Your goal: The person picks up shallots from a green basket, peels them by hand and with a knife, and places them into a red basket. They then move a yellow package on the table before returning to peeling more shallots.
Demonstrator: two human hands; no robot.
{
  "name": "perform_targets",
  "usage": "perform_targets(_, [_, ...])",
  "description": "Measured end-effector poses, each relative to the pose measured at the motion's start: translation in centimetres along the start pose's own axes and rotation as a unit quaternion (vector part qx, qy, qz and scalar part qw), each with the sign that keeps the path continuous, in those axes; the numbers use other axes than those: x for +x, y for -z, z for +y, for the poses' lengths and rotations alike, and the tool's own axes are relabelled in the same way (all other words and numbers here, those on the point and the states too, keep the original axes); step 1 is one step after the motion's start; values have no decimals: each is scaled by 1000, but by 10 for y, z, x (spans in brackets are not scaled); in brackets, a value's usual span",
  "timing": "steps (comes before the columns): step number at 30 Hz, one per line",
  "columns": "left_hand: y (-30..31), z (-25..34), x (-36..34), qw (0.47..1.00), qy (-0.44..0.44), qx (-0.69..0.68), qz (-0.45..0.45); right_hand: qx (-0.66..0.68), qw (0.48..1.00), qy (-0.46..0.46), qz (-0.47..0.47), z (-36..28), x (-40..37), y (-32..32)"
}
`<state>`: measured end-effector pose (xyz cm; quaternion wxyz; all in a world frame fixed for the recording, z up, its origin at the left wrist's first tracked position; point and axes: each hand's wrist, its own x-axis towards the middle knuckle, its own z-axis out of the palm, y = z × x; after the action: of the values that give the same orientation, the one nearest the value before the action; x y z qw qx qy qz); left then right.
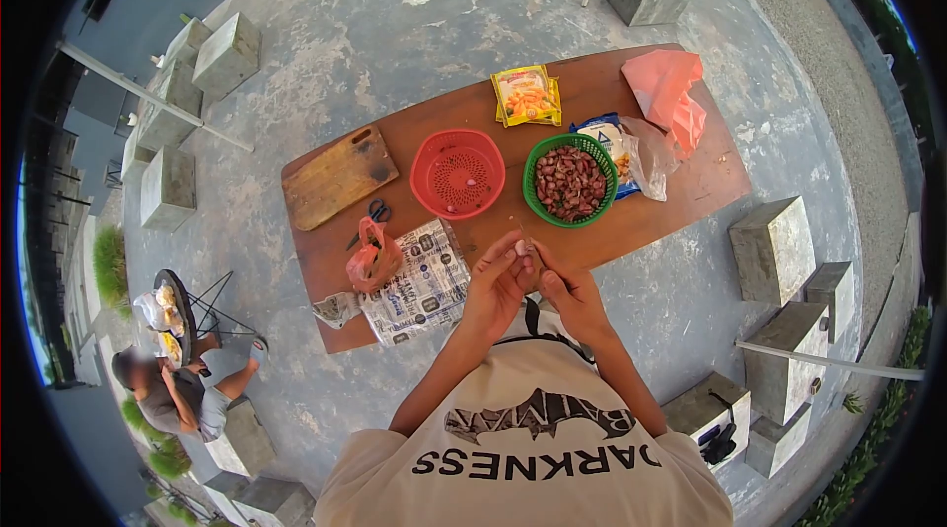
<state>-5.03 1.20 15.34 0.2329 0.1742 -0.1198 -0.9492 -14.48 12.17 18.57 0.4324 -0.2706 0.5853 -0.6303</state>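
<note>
At the near edge of the table, my left hand pinches a small, pale pink shallot in its fingertips. Close beside it, my right hand is closed on what looks like a small knife; its thin blade meets the shallot and its handle is mostly hidden. Just beyond my hands, a green basket is heaped with unpeeled reddish-brown shallots. To its left stands a red basket with a few peeled shallots on its perforated bottom.
The brown table also bears a wooden chopping board, scissors, an orange plastic bag, newspaper, yellow packets, a blue-white packet and a pink bag. Concrete blocks surround it. A person sits at left.
</note>
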Motion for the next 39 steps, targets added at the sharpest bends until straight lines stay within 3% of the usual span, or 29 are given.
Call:
perform_targets(6, [15, 13, 8, 999, -21, -27, 28, -58, 998, -17, -19, 7, 3, 3])
perform_targets(12, [26, 19, 8, 984, -76, 158, 11, -124, 992, -7, -28, 3, 6, 0])
perform_targets(17, [26, 21, 5, 937, -121, 329, 4, -134, 990, -3, -30, -2, 7, -1])
perform_targets(21, [30, 21, 7, 924, -107, 366, 0, -100, 995, -2, -29, 9, 7, 3])
perform_targets(23, [33, 22, 9, 968, -56, 244, -8, -63, 997, -17, -30, 11, 6, 6])
perform_targets(27, [31, 18, 12, 988, -30, 150, -33, -68, 996, -28, -43, 8, 5, 10])
perform_targets(32, [39, 8, 17, 999, 14, 33, 31, -62, 996, -44, -37, 9, 3, 14])
perform_targets(35, [32, 10, 26, 998, 13, -28, 63, -74, 996, -38, -26, 14, 1, 18])
perform_targets(39, [51, 29, 59, 996, -27, -49, 74, 10, 998, -59, -15, 8, -2, 29])
